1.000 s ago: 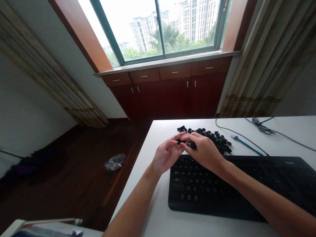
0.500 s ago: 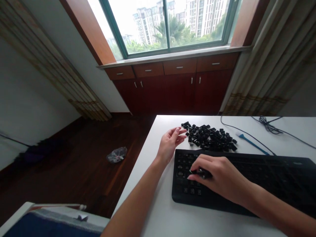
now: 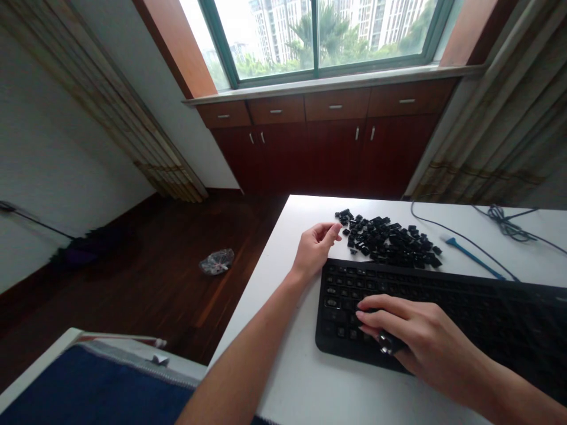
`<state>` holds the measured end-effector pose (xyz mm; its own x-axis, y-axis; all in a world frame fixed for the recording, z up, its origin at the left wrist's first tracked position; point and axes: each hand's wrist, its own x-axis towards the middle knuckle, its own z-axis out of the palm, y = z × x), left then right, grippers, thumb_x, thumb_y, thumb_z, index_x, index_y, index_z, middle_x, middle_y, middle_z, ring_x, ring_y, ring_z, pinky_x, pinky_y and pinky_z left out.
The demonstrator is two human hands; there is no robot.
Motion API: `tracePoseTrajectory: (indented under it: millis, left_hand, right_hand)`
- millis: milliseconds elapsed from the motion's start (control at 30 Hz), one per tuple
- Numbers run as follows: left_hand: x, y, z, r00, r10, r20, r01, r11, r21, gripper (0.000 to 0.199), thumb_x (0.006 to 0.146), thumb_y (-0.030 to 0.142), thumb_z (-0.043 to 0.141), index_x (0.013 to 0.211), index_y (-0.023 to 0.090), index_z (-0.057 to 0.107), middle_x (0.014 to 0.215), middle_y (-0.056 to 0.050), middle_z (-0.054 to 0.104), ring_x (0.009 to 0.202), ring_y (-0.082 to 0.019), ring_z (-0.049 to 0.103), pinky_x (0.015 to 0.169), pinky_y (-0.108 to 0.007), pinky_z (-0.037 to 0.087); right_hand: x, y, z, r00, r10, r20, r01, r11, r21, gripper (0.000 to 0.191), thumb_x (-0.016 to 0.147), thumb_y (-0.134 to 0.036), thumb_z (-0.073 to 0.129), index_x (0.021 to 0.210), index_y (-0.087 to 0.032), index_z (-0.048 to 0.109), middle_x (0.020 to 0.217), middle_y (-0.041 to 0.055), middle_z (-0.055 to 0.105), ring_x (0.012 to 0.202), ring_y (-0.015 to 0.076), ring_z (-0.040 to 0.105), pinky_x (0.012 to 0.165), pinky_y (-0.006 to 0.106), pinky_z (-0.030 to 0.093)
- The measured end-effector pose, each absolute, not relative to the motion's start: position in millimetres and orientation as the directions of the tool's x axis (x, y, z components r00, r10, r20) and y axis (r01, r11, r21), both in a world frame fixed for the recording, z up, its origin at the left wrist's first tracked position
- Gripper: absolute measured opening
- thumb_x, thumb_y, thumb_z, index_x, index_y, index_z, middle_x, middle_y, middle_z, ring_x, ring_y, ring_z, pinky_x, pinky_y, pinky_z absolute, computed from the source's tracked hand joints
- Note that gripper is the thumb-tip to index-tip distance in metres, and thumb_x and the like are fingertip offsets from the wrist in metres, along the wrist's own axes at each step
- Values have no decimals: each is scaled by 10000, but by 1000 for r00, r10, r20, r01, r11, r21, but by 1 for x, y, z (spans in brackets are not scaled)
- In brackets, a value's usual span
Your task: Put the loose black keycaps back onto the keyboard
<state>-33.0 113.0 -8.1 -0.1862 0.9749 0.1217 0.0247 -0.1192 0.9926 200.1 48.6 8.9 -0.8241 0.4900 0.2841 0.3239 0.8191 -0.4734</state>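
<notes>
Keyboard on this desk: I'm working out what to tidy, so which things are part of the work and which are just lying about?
Part of the work: right hand with a keycap on the keyboard; left hand beside the loose keycaps.

Lying about: blue tool, cable, plastic bag on the floor.

Glossy black keycaps (image 3: 387,241) heaped loosely, black keyboard (image 3: 482,307) just below

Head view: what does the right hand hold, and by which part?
The right hand pinches a small black plastic keycap between thumb and fingers; grip point hidden.
</notes>
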Motion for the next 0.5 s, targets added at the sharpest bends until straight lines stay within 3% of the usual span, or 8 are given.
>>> tracePoseTrajectory:
  millis: [133, 267, 367, 500]
  left_hand:
    - [-34, 114, -11, -167, 977, 130, 33, -126, 992, 387, 877, 503, 671, 987, 137, 726, 799, -53, 704, 717, -144, 597, 700, -258, 459]
    - [-33, 114, -13, -153, 978, 141, 33, -137, 990, 380, 881, 503, 667, 979, 140, 723, 796, -53, 705, 722, -145, 607, 704, -259, 467]
    - [-33, 114, -13, -147, 978, 145, 27, -143, 989, 380, 884, 503, 664, 979, 139, 721, 804, -56, 709, 720, -143, 610, 707, -260, 471]
    - [-33, 114, -13, -143, 978, 150, 20, -149, 989, 380, 886, 501, 663, 972, 135, 716, 796, -54, 706, 709, -137, 606, 700, -257, 471]
  right_hand:
    - [201, 47, 4, -788, 520, 331, 306, 796, -522, 83, 955, -155, 585, 964, -208, 648, 1108, 40, 732, 920, 168, 719, 796, 269, 567]
    - [202, 45, 0, -796, 496, 348, 293, 818, -495, 224, 952, -143, 584, 1133, -250, 662, 1159, 27, 732, 988, 179, 717, 851, 289, 570]
    - [201, 46, -2, -775, 518, 363, 310, 812, -495, 309, 946, -132, 577, 1231, -241, 623, 1109, 35, 747, 935, 178, 725, 804, 286, 577]
    - [198, 46, -3, -796, 505, 333, 309, 812, -494, 333, 921, -73, 532, 1158, -265, 665, 1178, 15, 730, 993, 182, 710, 845, 294, 566]
